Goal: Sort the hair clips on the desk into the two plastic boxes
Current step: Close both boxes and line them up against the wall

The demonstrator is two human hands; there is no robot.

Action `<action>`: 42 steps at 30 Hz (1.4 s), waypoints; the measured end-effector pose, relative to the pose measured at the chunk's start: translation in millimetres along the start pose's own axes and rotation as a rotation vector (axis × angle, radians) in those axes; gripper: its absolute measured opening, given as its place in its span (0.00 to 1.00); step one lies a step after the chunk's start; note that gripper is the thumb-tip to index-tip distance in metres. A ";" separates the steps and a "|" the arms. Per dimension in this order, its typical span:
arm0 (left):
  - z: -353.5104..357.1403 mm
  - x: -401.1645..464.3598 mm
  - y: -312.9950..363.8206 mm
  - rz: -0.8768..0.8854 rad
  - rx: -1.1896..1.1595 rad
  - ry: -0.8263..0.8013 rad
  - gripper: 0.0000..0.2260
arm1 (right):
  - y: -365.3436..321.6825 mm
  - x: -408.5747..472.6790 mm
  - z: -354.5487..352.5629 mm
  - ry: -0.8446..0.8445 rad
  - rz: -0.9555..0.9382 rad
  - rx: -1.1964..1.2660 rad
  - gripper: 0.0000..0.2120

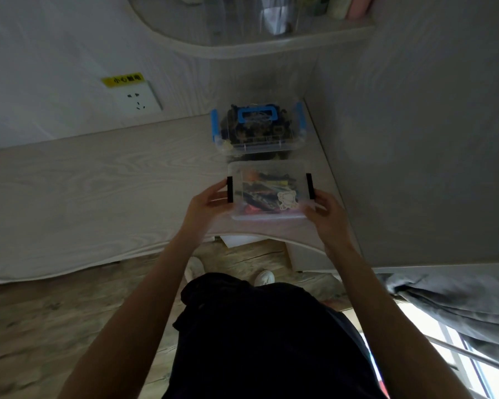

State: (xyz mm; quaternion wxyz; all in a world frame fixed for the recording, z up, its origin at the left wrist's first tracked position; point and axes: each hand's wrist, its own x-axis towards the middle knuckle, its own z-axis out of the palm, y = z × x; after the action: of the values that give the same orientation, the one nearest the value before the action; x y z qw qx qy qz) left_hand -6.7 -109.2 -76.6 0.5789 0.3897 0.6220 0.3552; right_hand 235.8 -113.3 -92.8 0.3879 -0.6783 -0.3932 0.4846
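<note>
We look down on a pale wood-grain desk [92, 191] that runs from nine o'clock to the centre, its wavy front edge curving toward us, bare across its left stretch. At the centre sits a clear plastic box with black side clasps [268, 191], lid on, holding a jumble of coloured hair clips [260, 187] and carrying a pale cartoon sticker. Our left hand [206, 204] grips its left end, thumb by the black clasp and fingers curled under the edge; our right hand [327, 210] clasps the right end the same way. We cannot tell whether the box rests on the desk or is lifted just off it. Just beyond it, at twelve o'clock, stands a second clear plastic box with blue handle and latches [258, 128], closed and packed with dark clips, tucked into the corner where the walls meet. A white wall socket with a yellow label [137, 96] sits at ten o'clock, a curved shelf [242, 44] overhead. Wood-look flooring [55, 312] spreads below, grey curtain [458, 306] at four o'clock.
</note>
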 end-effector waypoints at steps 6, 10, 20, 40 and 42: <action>-17.1 -27.9 21.4 0.200 -0.014 0.032 0.22 | -30.7 -28.5 -22.1 -0.054 -0.136 0.126 0.15; -16.7 -29.1 53.5 0.342 -0.135 0.130 0.17 | -71.7 -27.4 -19.7 -0.035 -0.282 0.097 0.18; -15.0 53.4 100.8 0.356 0.027 0.175 0.27 | -106.8 81.7 28.3 -0.158 -0.412 0.015 0.30; -10.3 99.0 52.8 0.163 0.245 0.346 0.19 | -49.1 82.1 35.5 0.106 -0.887 -1.007 0.21; 1.6 105.6 59.6 0.185 0.262 0.328 0.20 | -52.4 88.6 29.4 0.160 -0.822 -1.052 0.21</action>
State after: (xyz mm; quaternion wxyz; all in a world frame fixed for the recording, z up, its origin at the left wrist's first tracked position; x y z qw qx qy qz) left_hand -3.5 11.8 -70.3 0.3792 0.4539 0.7103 0.3816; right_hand 218.9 -8.0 -83.2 0.1866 -0.6061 -0.7731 -0.0106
